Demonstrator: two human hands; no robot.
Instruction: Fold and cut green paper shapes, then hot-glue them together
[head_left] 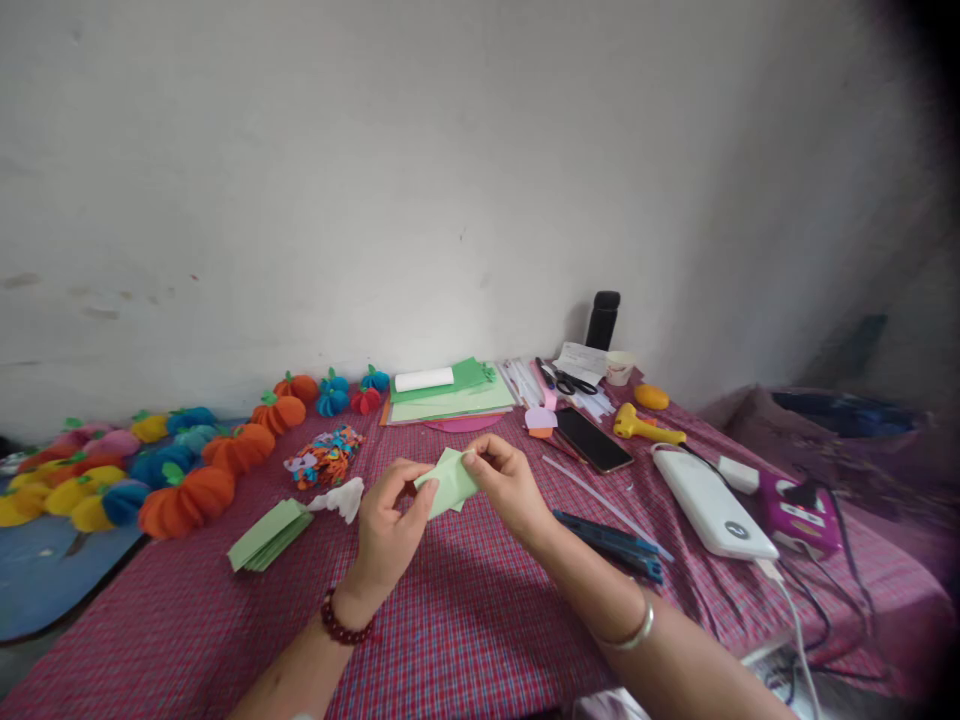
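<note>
A light green piece of folded paper [451, 482] is held up between both hands over the middle of the checked cloth. My left hand [394, 515] pinches its left edge between thumb and fingers. My right hand [510, 485] has thumb and fingertips closed on its upper right corner. To the left of my left hand, a stack of green paper pieces [270, 535] lies on the cloth, with a crumpled white tissue [341, 498] beside it.
Colourful paper pumpkins [187, 498] fill the left side. Behind the hands lie green sheets [450, 403]. On the right are a phone [594, 439], a blue stapler-like tool [611, 543], a yellow glue gun [649, 427], a white power bank [712, 502] and cables.
</note>
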